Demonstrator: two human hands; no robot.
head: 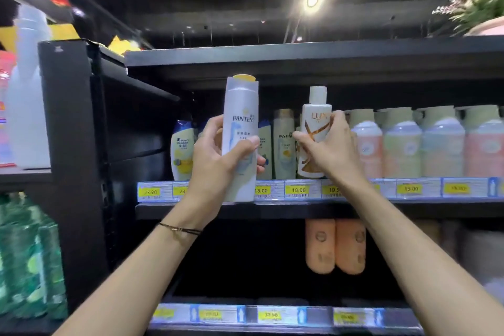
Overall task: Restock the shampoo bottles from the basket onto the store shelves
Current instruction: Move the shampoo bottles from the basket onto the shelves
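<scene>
The black shelving unit [327, 58] fills most of the frame, and its middle shelf [354, 210] runs across the centre. At the lower left there's a blurry stack of green bottles [30, 254]. A row of pastel bottles [425, 144] lines the middle shelf on the right side.

The tall white Pantene bottle [240, 106] is left of centre, upright. It's held out in front of the shelf edge, not on it. The left hand [218, 155] is wrapped around its lower half, thumb across the front and fingers curled behind.

Just right of that, the right hand [332, 144] pinches the white Lux bottle [316, 117] around the middle, with the fingers curled round its right side. The bottle's base is level with the shelf front, but I honestly can't tell if it's resting there yet.

Two orange bottles [335, 245] sit below the shelf, centre right. A Head & Shoulders bottle [181, 150] stands at the shelf's left end. Yellow price tags [298, 189] run along the edge. There's a thin dark bracelet [180, 229] on the left wrist.
</scene>
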